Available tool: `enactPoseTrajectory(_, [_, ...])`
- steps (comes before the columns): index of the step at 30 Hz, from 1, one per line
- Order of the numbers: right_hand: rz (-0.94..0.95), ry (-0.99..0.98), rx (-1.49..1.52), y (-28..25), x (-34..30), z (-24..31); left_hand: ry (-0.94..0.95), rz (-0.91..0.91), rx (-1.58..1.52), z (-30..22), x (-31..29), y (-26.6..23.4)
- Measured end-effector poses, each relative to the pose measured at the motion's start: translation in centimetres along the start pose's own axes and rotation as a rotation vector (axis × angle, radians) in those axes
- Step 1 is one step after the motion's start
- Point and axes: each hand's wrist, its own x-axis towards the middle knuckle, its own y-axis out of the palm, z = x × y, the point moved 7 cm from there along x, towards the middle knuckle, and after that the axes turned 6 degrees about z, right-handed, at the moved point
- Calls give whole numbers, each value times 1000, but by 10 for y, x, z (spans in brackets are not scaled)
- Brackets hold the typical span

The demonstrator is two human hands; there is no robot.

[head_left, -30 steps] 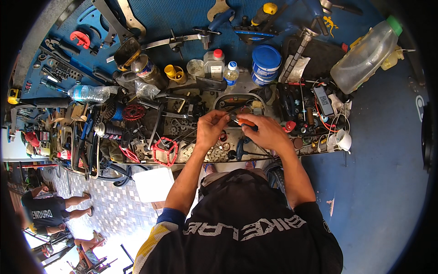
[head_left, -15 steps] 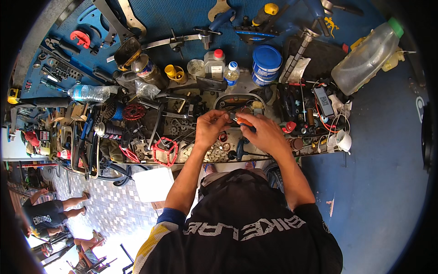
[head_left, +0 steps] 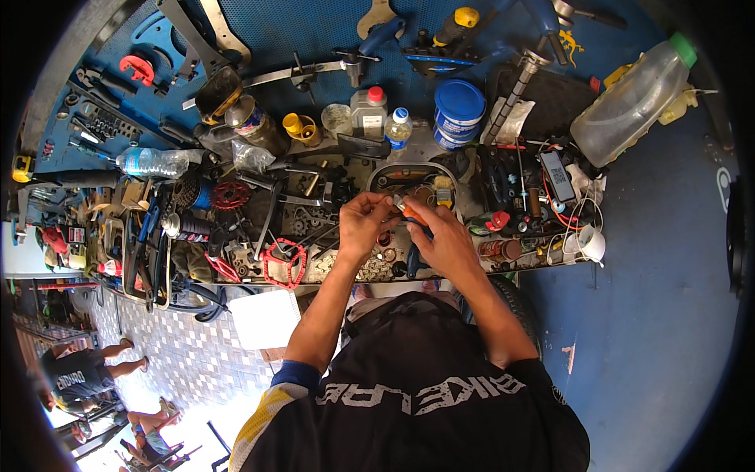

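Over the middle of the cluttered bench, my left hand (head_left: 362,226) has its fingers pinched together, on something small that I cannot make out. My right hand (head_left: 450,242) is closed around an orange-handled tool (head_left: 410,212) with a dark part to its handle. The tool's tip meets the left fingertips, so its exact kind is hidden. Just beyond both hands lies a metal tray (head_left: 452,167) holding a small brush (head_left: 444,193) and other parts. A dark blue-handled tool (head_left: 413,258) rests below the right hand.
Red pedals (head_left: 285,263), a red chainring (head_left: 230,193) and loose bike parts crowd the left. Behind stand a small bottle (head_left: 399,130) and blue tubs (head_left: 459,110). At right are a phone (head_left: 557,176), cables and a white cup (head_left: 590,242). Another person (head_left: 82,370) stands far left.
My right hand has shifted left and slightly down, and the orange-handled tool has turned closer to the left fingers. More of the brush shows. My left hand has barely moved.
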Motion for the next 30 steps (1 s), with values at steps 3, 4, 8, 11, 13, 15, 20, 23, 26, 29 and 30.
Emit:
enactPoseTrajectory(3, [-19, -30, 4, -1, 0, -1, -52, 36, -41, -6, -2, 1])
enactPoseTrajectory(4, [-34, -42, -10, -1, -1, -1, -61, 41, -46, -7, -2, 1])
enactPoseTrajectory(8, [-102, -83, -114, -1, -3, 2, -85, 56, -68, -10, -1, 1])
enactPoseTrajectory(11, [-187, -134, -198, 3, -6, 4, -96, 59, -89, -9, -1, 1])
enactPoseTrajectory(13, [-229, -159, -231, 5, -8, 4, -104, 60, -96, -9, -1, 2])
enactPoseTrajectory(15, [-248, -168, -252, 8, -10, 3, -113, 64, -96, -8, -2, 2])
enactPoseTrajectory(20, [-295, -181, -144, 9, -12, -5, -183, 167, -234, -4, -2, 4])
enactPoseTrajectory(23, [-302, -203, -98, 13, -12, -12, -204, 239, -302, -1, 0, 0])
enactPoseTrajectory(26, [-323, -238, -111, 13, -14, -12, -211, 266, -337, 5, 0, -4])
enactPoseTrajectory(29, [-374, -268, -169, 10, -17, -8, -223, 257, -338, 5, 0, -2])
enactPoseTrajectory(30, [-394, -279, -193, 9, -18, -6, -226, 251, -335, 4, 0, -1])
